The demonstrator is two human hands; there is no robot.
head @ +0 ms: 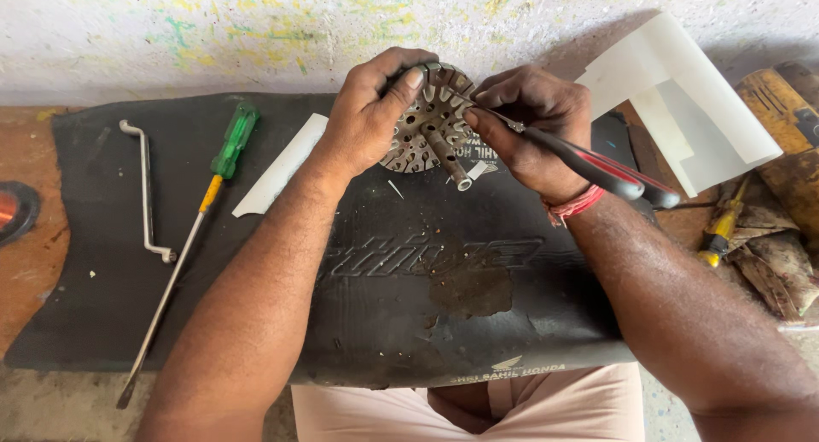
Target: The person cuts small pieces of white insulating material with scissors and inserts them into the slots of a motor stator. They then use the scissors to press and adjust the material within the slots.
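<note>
Black rubber matting [409,305] covers a worn work surface, with a paint-speckled wall behind it. On the mat, to the left, lie a long screwdriver with a green handle [223,160] and a bent metal wrench [145,190], and a strip of white paper [281,165] rests near them. More white sheets [691,109] sit to the right. The left hand [367,118] is wrapped around a round metal part [426,130], holding it up on its edge just above the far side of the mat. The right hand [529,126] grips a pair of pliers with red and black handles [597,165], fingers closed tight around them, and the thin tips reach into the rim of the part. The part looks grey and dull, with many small slots cut all around it like teeth, small holes in its face, and a short shaft poking out of the middle toward the person. The tips could slip out of a slot and poke the left thumb, since it sits right beside them. The part could also tip or fall if the left hand loosens, because only that hand keeps it standing.
</note>
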